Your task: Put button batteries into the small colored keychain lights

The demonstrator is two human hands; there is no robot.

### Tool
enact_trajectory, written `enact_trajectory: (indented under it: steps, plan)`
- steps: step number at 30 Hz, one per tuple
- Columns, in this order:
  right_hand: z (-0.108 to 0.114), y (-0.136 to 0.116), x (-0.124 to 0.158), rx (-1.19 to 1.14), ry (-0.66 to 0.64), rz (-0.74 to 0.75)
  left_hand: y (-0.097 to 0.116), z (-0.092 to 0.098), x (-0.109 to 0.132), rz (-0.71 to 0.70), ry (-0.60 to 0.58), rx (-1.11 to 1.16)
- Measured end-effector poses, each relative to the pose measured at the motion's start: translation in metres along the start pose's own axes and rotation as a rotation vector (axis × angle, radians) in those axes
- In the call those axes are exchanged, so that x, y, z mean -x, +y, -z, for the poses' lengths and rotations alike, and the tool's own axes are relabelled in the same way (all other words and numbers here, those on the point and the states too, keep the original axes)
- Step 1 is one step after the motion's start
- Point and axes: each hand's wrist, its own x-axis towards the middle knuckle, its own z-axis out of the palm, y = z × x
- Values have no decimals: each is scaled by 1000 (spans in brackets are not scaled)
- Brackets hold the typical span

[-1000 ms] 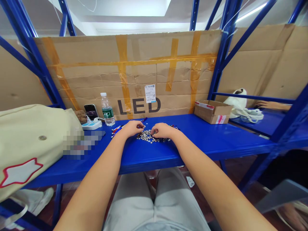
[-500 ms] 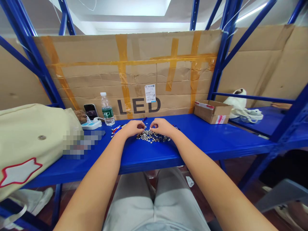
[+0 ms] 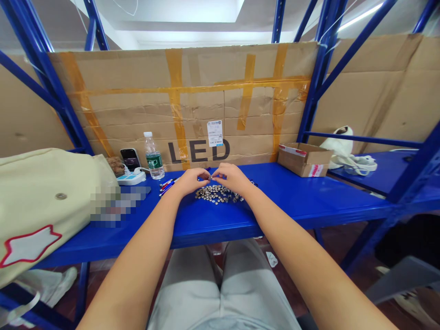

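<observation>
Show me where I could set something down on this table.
Bare table lies between the right arm and the box, and between the metal pieces and the front edge. Crowded: around the left hand, and leftward by bottle and bag.

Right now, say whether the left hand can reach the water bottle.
Likely yes: the water bottle stands close, only low pen-like items near the path, though the left hand seems to pinch a small piece.
</observation>
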Motion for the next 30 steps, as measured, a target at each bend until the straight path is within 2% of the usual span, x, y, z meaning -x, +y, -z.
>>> enact_trajectory:
  steps: [5,15,22,30]
  plan:
    - [3,-1,0,50,0,-6,-1,2,-1,-46,92,-104]
    - [6,-8,-1,225,-81,43,-2,-1,0,-20,54,-41]
    - [5,-4,2,114,-38,-33,-4,1,0,12,68,-59]
    - [5,-16,2,169,-178,-54,-5,0,-1,-7,56,-106]
